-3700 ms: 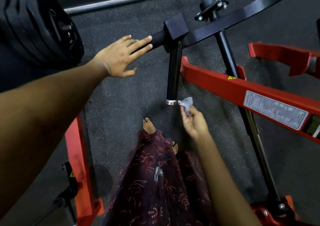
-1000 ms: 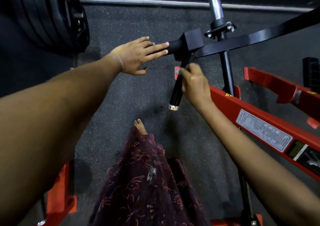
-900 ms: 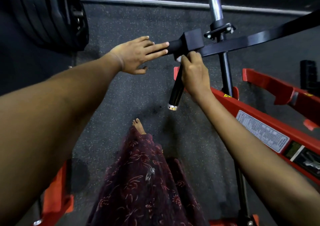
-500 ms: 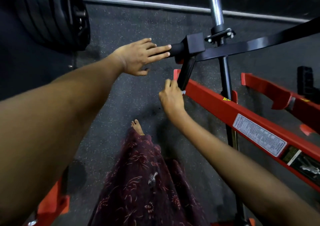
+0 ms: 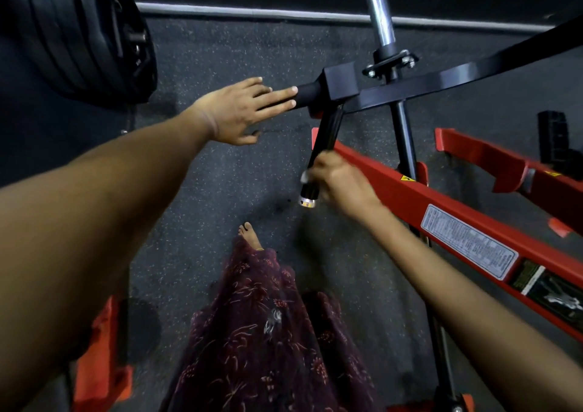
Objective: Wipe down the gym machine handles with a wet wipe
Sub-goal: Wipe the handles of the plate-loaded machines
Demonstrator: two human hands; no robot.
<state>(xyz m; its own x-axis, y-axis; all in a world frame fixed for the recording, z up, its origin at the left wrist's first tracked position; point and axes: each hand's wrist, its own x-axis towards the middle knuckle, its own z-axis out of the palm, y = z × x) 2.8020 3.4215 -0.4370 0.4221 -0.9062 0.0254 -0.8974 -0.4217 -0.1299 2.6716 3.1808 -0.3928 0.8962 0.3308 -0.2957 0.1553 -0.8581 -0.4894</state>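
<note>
A black downward handle (image 5: 326,134) with a silver end cap hangs from a black block (image 5: 342,83) on the machine's arm. My right hand (image 5: 339,183) grips the handle's lower part, blurred. A pale bit of the wet wipe (image 5: 304,176) shows at its fingers. A second short black handle (image 5: 307,93) sticks out sideways from the block. My left hand (image 5: 243,108) lies on that one with straight fingers.
Red frame beams (image 5: 441,209) run to the right under the handle. A chrome bar (image 5: 380,11) rises behind the block. Stacked black weight plates (image 5: 85,33) hang at the upper left. More red frame (image 5: 101,364) sits at the lower left, and my bare foot (image 5: 250,236) stands on the speckled floor.
My right hand with the wipe has slid down the hanging handle from near the block to its lower end. My left hand has stayed flat on the side handle.
</note>
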